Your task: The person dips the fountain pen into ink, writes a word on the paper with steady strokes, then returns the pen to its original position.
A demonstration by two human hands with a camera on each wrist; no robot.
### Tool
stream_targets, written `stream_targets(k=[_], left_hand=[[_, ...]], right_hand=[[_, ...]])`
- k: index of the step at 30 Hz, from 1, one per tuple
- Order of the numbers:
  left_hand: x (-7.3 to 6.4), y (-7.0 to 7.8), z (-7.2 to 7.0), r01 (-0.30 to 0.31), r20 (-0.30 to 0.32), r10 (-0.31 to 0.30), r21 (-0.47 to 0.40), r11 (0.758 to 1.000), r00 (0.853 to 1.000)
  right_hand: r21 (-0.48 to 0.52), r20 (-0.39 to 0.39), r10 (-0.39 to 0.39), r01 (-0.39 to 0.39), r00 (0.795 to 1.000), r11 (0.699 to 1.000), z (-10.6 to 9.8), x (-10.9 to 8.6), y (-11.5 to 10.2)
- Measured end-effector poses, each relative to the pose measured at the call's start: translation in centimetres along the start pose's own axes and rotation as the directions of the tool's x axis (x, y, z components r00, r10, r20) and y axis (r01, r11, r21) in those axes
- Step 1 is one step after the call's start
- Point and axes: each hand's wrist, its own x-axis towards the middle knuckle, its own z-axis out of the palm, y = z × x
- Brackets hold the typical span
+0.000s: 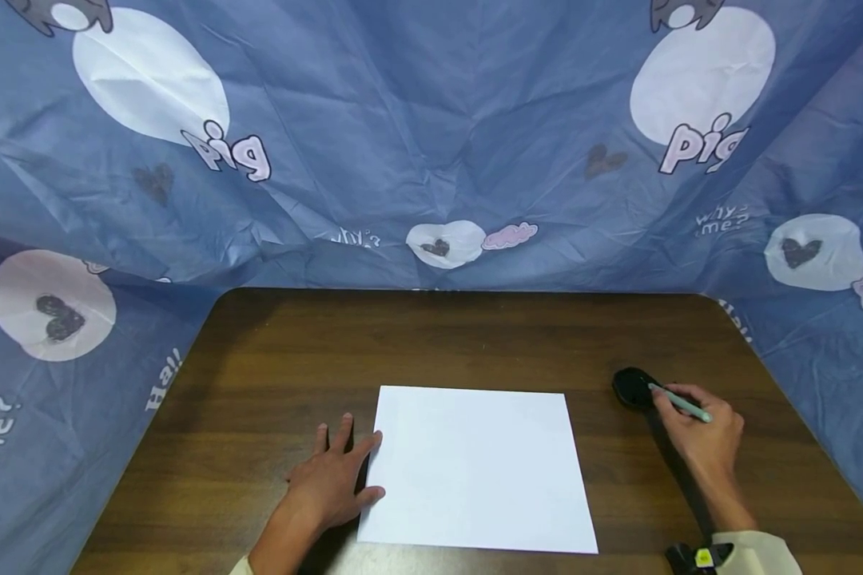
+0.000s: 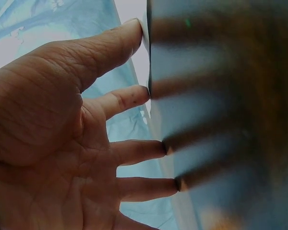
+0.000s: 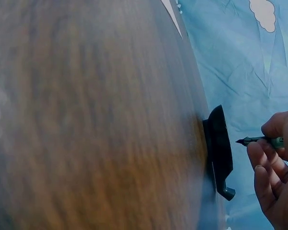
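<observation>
A white sheet of paper (image 1: 478, 471) lies on the brown wooden table. My left hand (image 1: 331, 483) is at its left edge, fingers spread, with thumb and index fingertips over the border. In the left wrist view the fingers (image 2: 139, 188) are straight, their tips touching the surface. On the right, my right hand (image 1: 712, 435) pinches a pale green pen (image 1: 686, 406) with a dark pointed tip. In the head view this tip lies over a small black dish (image 1: 627, 386). The right wrist view shows a gap between the tip and the dish (image 3: 220, 143).
A blue printed cloth (image 1: 431, 144) hangs behind the table (image 1: 431, 335) and along both sides. By the right sleeve, a black wrist strap (image 1: 690, 557) with a yellow label shows at the bottom.
</observation>
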Motion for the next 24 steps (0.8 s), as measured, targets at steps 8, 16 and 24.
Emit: stream_targets(k=[8,16,24], left_hand=[[0.06,0.04,0.10,0.001,-0.010,-0.001,0.009,1.000,1.000],[-0.17,-0.03,0.16,-0.009,-0.017,0.009,0.013,1.000,1.000],[-0.06,-0.05,0.11,-0.006,-0.010,0.006,0.002,1.000,1.000]], right_hand=[[0.015,-0.005,-0.017,0.017,1.000,1.000,0.02,0.06,-0.13],[0.020,-0.002,-0.020,0.020,1.000,1.000,-0.10,-0.03,-0.31],[0.006,-0.012,0.005,-0.005,1.000,1.000,-0.54,0.07,-0.62]])
